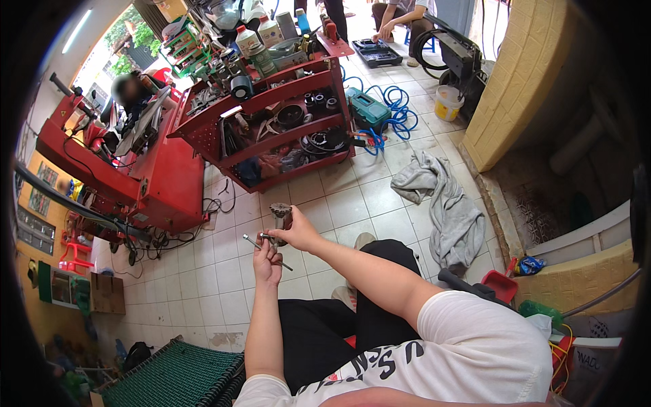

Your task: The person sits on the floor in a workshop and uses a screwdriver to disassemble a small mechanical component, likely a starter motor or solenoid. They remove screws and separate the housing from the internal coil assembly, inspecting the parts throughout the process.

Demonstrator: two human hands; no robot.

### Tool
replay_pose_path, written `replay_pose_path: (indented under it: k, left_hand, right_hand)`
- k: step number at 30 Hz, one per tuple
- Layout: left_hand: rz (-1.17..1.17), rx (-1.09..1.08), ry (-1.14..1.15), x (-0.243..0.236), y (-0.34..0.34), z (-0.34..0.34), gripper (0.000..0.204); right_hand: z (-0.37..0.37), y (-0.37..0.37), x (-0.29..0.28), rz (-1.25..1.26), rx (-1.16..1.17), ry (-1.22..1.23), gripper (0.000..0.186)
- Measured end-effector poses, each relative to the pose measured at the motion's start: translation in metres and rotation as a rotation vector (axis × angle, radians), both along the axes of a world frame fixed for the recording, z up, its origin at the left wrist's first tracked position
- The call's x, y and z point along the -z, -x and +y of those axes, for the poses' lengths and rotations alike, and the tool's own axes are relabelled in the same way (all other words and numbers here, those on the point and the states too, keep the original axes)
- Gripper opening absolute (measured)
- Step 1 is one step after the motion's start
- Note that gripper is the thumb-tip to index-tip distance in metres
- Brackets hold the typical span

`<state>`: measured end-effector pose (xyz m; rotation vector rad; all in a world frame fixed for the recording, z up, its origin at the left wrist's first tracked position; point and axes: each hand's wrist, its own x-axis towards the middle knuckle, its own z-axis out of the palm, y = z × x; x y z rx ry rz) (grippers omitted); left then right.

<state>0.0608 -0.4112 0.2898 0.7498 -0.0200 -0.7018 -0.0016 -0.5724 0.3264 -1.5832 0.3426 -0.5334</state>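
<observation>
In the head view, my right hand (298, 232) grips a grey, cylindrical metal part (281, 213) with a toothed-looking upper end. Just below it, my left hand (268, 264) is closed around a long, thin metal bolt (247, 239), which slants down to the right through the fingers. The fingertips of both hands meet near the bottom of the metal part, where a small silver piece shows. Exactly what the left fingertips touch there is too small to tell.
Ahead stands a red tool trolley (285, 180), left of it red machinery (173, 169). A grey cloth (441, 210) lies right. Beyond are blue hose (403, 122), a bucket (449, 102) and a person crouching at a toolbox (376, 54). A green woven seat (176, 373) sits lower left.
</observation>
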Motion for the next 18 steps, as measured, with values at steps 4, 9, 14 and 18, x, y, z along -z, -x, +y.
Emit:
replay_pose_path:
  k: [4,9,14,18]
  left_hand:
    - [-0.001,-0.015,-0.022,0.006,-0.002,0.001,0.016]
    - [0.011,-0.109,-0.145,0.008,-0.002,0.001,0.013]
    - [-0.008,-0.103,-0.125,0.004,-0.002,0.004,0.02]
    - [-0.055,-0.063,-0.118,-0.01,0.006,-0.003,0.024]
  right_hand:
    - [0.001,-0.001,0.003,0.032,-0.007,-0.02,0.071]
    - [-0.002,0.001,-0.001,0.062,-0.095,0.014,0.071]
    - [-0.002,0.007,-0.017,0.075,-0.154,-0.135,0.07]
    - [-0.004,0.01,-0.021,0.147,-0.164,-0.245,0.069]
